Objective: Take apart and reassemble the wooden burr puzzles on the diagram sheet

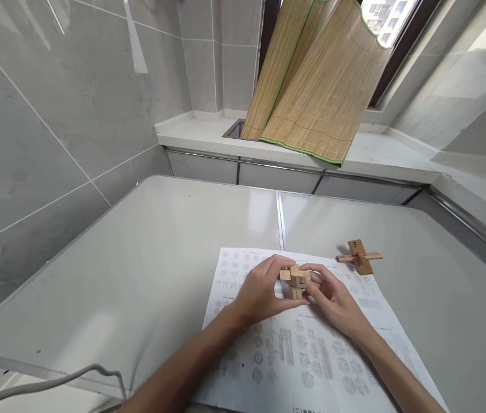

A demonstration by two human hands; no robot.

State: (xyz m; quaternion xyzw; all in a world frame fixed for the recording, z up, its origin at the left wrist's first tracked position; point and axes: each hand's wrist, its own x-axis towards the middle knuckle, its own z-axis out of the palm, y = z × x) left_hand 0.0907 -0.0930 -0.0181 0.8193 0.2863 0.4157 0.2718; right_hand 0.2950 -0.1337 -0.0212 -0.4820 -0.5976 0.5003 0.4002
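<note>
A small wooden interlocking puzzle (296, 280), made of crossed light-wood bars with a black mark on one face, is held between both hands above a printed instruction sheet (303, 350). My left hand (262, 292) grips its left side with fingers curled over the top. My right hand (333, 298) pinches its right side with thumb and fingers. A second wooden cross-shaped puzzle (360, 256) lies on the table to the right, past the sheet's upper corner, untouched.
The sheet lies on a glossy grey table (139, 269) with a centre seam. Beyond it runs a white counter (199, 132) with a rolled bamboo mat (315, 92) leaning at the window. Tiled walls stand left. A grey cable (53, 383) curves at the near left edge.
</note>
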